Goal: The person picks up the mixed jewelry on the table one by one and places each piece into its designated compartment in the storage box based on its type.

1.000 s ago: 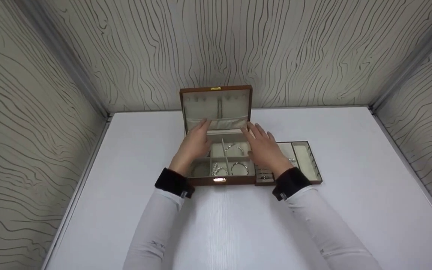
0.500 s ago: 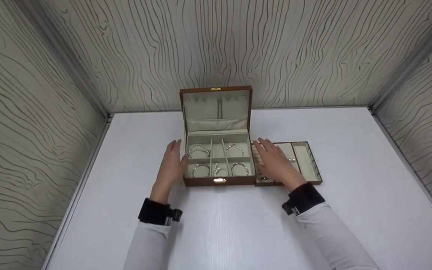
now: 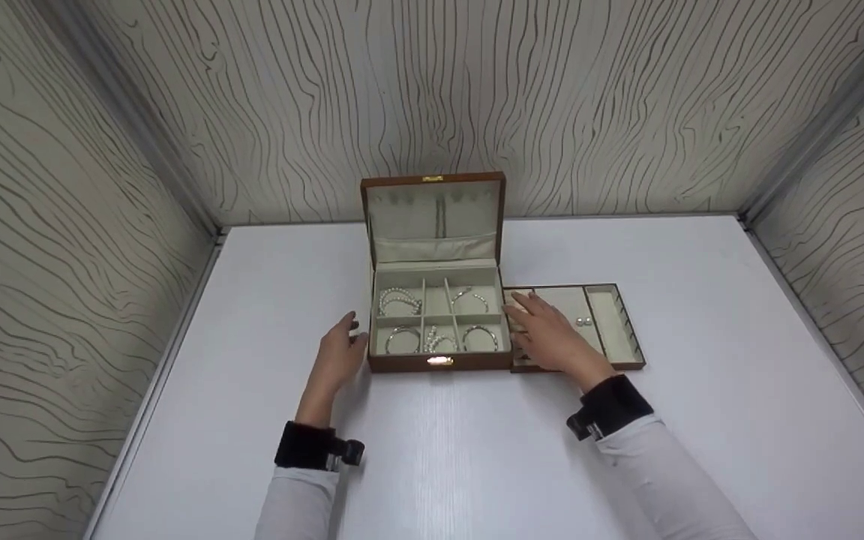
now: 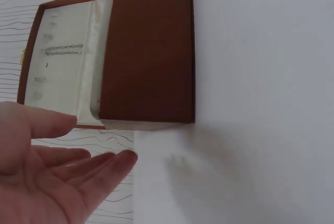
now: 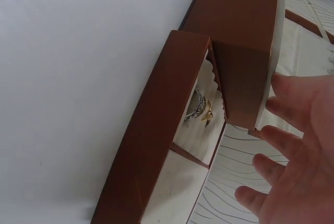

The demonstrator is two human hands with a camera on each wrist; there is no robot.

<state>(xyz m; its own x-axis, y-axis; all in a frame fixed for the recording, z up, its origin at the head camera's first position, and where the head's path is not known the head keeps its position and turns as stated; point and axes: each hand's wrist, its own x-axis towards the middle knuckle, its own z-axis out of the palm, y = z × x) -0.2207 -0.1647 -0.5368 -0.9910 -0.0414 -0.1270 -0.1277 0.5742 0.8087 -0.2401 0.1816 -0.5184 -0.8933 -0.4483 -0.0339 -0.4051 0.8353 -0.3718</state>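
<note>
A brown jewelry box (image 3: 409, 363) stands with its lid (image 3: 503, 217) raised. Bracelets (image 3: 400, 300) lie in several of its cream compartments, and a chain (image 4: 65, 49) hangs inside the lid. Beside the box's left wall is my left hand (image 3: 338, 356), fingers loosely bent and holding nothing; the left wrist view has its fingertips near the box's lower corner. My right hand (image 3: 552, 337) is spread over the jewelry tray (image 3: 612, 326), its fingertips right at the box's right wall. Rings (image 5: 201, 109) sit in the tray's ribbed section, mostly hidden by this hand in the head view.
Pearl earrings (image 3: 583, 321) lie in the tray's middle section. Box and tray stand side by side on a white table (image 3: 432, 450). Wood-patterned panels (image 3: 432, 97) rise behind the table and at both sides.
Both hands have drawn back from over the open box, the left to its left side and the right onto the tray. Lately the left hand has slid slightly nearer the front. Box and tray have stayed put.
</note>
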